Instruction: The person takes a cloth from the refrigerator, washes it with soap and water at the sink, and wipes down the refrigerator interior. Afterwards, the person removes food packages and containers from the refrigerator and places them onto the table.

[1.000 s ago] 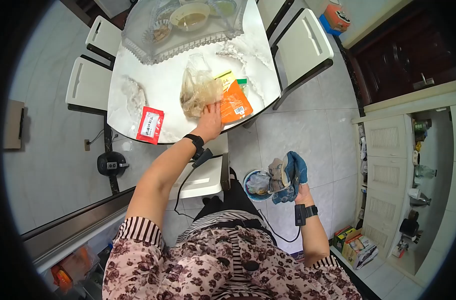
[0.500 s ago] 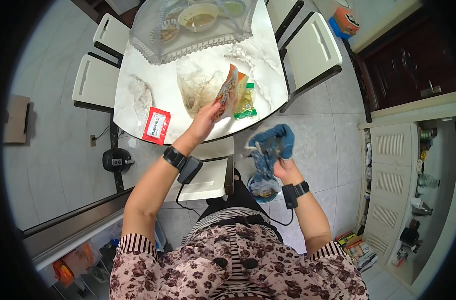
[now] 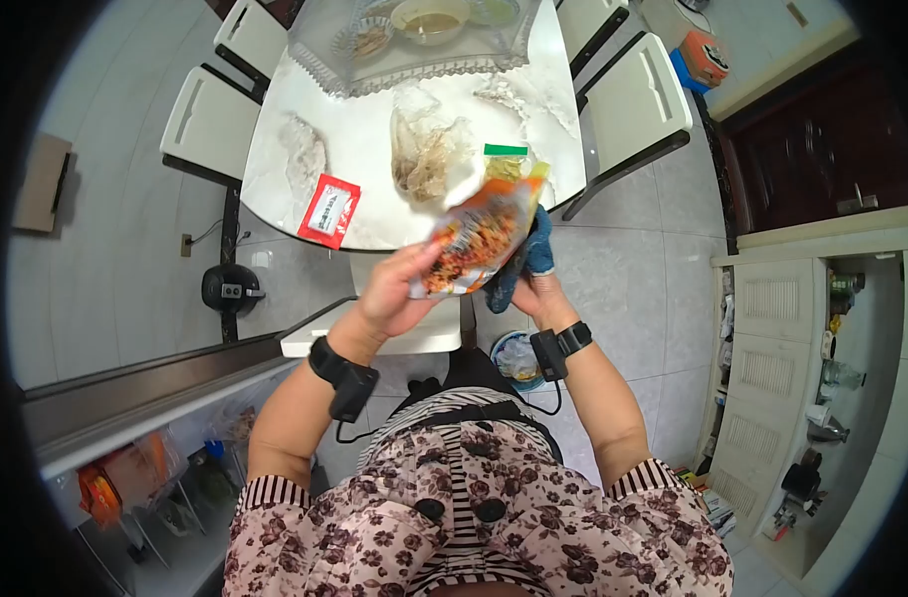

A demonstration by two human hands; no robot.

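Observation:
My left hand [image 3: 399,289] grips the lower left edge of an orange printed food packet [image 3: 479,239], which is tilted above the table's near edge. My right hand [image 3: 540,298] is closed around a bunched blue cloth [image 3: 541,251]. That cloth lies against the packet's right side, partly behind it. Beyond the packet, a crumpled clear plastic bag [image 3: 426,159] rests on the white table [image 3: 369,139]. A green-edged clear packet [image 3: 505,151] sits beside it, half covered by the orange one. Farther left lies a red packet with a white label [image 3: 329,211].
A grey mesh food cover [image 3: 374,75] stands over bowls at the table's far end. White chairs [image 3: 638,99] surround the table. On the floor below my right hand is a lined bin [image 3: 518,358]. Open shelves [image 3: 842,378] stand at right.
My left hand has drawn the packet nearer and turned its printed face up. My right hand has raised the blue cloth from above the bin to the packet's side.

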